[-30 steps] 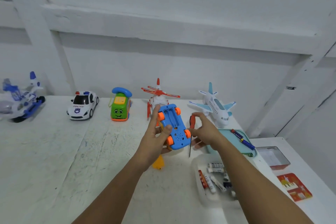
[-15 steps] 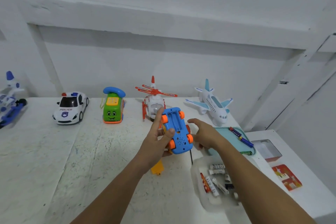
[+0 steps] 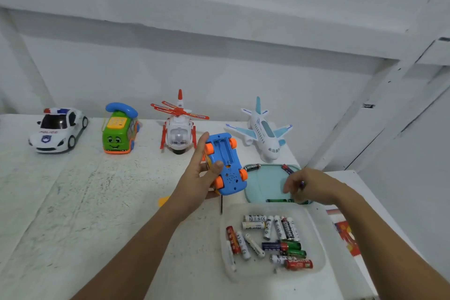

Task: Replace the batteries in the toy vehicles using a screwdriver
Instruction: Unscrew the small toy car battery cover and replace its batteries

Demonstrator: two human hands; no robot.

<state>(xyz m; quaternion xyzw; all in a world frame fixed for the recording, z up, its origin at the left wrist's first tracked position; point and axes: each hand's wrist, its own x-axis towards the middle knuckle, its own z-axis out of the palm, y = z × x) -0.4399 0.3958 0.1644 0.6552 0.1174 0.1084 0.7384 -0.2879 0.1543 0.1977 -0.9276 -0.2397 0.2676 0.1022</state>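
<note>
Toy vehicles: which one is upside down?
The blue plastic car with orange wheels, gripped in the left hand, underside up; the white police car, green bus, helicopter and airplane stand upright.

Blue toy car [image 3: 227, 163] glossy plastic; table [image 3: 73, 202] rough, scuffed white; battery tray [image 3: 316, 239] translucent plastic.

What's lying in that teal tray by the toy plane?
Along the near edge of the teal tray lie green batteries; a black battery sits at its far left rim. The right hand above it hides the tray's right part.
</note>
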